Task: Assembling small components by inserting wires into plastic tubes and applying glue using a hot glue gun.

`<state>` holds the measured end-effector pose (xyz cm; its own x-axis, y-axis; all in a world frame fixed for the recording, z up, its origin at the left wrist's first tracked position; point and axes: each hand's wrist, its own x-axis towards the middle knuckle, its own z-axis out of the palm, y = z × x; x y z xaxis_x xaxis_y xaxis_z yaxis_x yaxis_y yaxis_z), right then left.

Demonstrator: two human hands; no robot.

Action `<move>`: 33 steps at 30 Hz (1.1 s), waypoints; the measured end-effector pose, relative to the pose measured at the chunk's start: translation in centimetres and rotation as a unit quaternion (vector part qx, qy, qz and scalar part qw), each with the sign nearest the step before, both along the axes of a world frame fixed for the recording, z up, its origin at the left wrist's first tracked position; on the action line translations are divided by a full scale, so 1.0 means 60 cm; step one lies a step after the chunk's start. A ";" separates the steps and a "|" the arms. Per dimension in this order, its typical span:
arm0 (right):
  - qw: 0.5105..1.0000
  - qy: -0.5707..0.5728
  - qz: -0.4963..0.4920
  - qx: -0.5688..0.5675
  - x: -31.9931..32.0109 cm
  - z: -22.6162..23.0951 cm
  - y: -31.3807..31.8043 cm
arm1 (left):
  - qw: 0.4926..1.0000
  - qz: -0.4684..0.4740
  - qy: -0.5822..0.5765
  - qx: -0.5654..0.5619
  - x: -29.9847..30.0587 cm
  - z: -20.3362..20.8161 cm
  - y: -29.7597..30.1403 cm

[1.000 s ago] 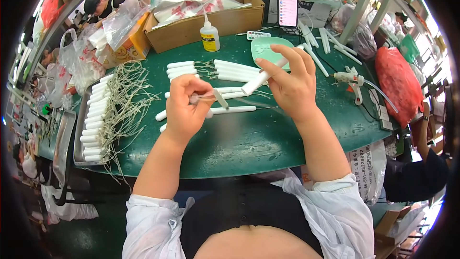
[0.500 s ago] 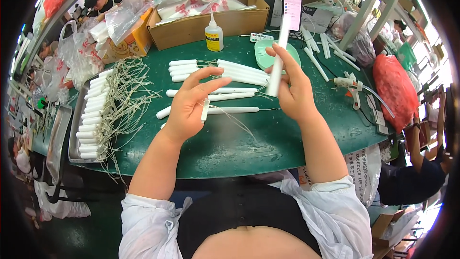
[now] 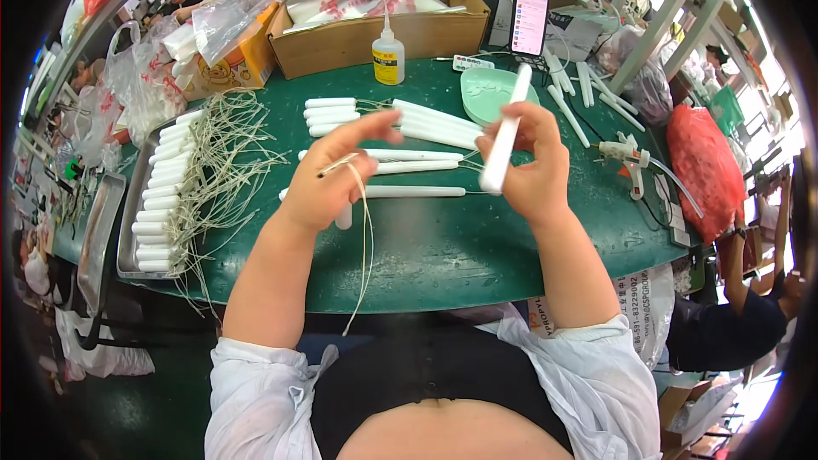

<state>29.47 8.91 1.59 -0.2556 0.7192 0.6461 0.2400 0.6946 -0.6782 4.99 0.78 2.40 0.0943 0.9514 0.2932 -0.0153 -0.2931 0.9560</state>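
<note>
A long white tube (image 3: 506,140), tilted with its top leaning right, is held between the fingers and thumb of my right hand (image 3: 541,172). In my left hand (image 3: 317,192) is a short white cylinder (image 3: 343,218); most of it is hidden by the palm. Thin pale wires (image 3: 367,238) trail from the fingers down past the table's front edge. Beyond my hands, several white tubes (image 3: 417,192) lie on the green table, some joined to wires. A shallow green dish (image 3: 481,85) stands just behind the held tube.
At the left, a metal tray (image 3: 128,255) holds rows of white cylinders with tangled wires. A glue bottle (image 3: 388,61) stands before a cardboard box (image 3: 298,58). A phone (image 3: 528,21), a glue gun (image 3: 626,153) and a red bag (image 3: 694,170) are to the right.
My left hand has turned over, swinging the wires to hang toward me. My right hand has moved slightly right and down with the white tube.
</note>
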 end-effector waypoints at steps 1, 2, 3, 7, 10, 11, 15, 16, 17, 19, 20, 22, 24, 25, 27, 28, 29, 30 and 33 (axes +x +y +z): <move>1.000 -0.001 -0.001 -0.001 0.005 0.002 0.000 | 0.996 0.079 0.014 -0.047 0.004 0.002 0.000; 0.996 -0.091 -0.012 0.007 0.010 0.011 0.000 | 0.994 0.098 0.009 -0.049 0.000 -0.002 0.001; 0.983 -0.181 -0.024 0.014 0.012 0.015 -0.001 | 0.994 0.101 0.008 -0.049 -0.002 -0.003 -0.002; 0.982 -0.147 0.092 0.076 -0.030 -0.007 -0.026 | 0.953 0.196 0.199 0.114 0.000 -0.029 0.007; 0.969 -0.207 0.135 0.011 -0.063 -0.004 -0.078 | 0.893 0.245 0.320 0.199 0.011 -0.037 0.001; 0.968 -0.212 0.131 0.004 -0.068 -0.012 -0.083 | 0.884 0.262 0.342 0.181 0.019 -0.036 0.002; 0.953 -0.254 0.165 -0.024 -0.054 -0.016 -0.054 | 0.887 0.215 0.357 0.198 0.030 -0.028 0.008; 0.961 -0.198 0.191 -0.001 -0.049 -0.018 -0.044 | 0.911 0.168 0.337 0.170 0.031 -0.025 0.005; 0.953 -0.133 0.191 -0.197 -0.047 0.000 -0.047 | 0.911 0.167 0.337 0.171 0.029 -0.020 0.003; 0.942 -0.131 0.165 -0.262 -0.032 0.003 -0.025 | 0.992 -0.060 0.109 0.004 0.022 -0.010 -0.002; 0.930 -0.113 0.179 -0.299 -0.030 0.001 -0.016 | 0.984 -0.022 0.176 0.017 0.017 0.000 -0.008; 0.921 -0.123 0.206 -0.307 -0.019 0.008 -0.013 | 0.981 -0.004 0.167 0.096 0.010 -0.013 -0.001; 0.910 -0.132 0.240 -0.312 -0.016 0.017 -0.016 | 0.970 0.076 0.127 0.193 0.012 -0.022 0.005; 0.907 -0.139 0.258 -0.302 -0.014 0.019 -0.019 | 0.970 0.078 0.128 0.193 0.006 -0.020 0.004; 0.904 -0.146 0.273 -0.294 -0.002 0.017 -0.015 | 0.920 0.183 0.273 0.212 -0.001 -0.010 0.007; 0.903 -0.116 0.279 -0.305 0.007 0.016 -0.009 | 0.886 0.193 0.372 0.197 -0.002 -0.005 0.006; 0.900 -0.086 0.286 -0.316 0.014 0.013 -0.001 | 0.886 0.192 0.373 0.196 -0.002 -0.007 0.007; 0.910 -0.080 0.271 -0.302 0.016 0.013 0.010 | 0.870 0.174 0.421 0.186 0.000 -0.010 0.007; 0.931 -0.103 0.188 -0.295 0.030 0.017 0.040 | 0.842 0.127 0.492 0.180 -0.002 -0.018 0.005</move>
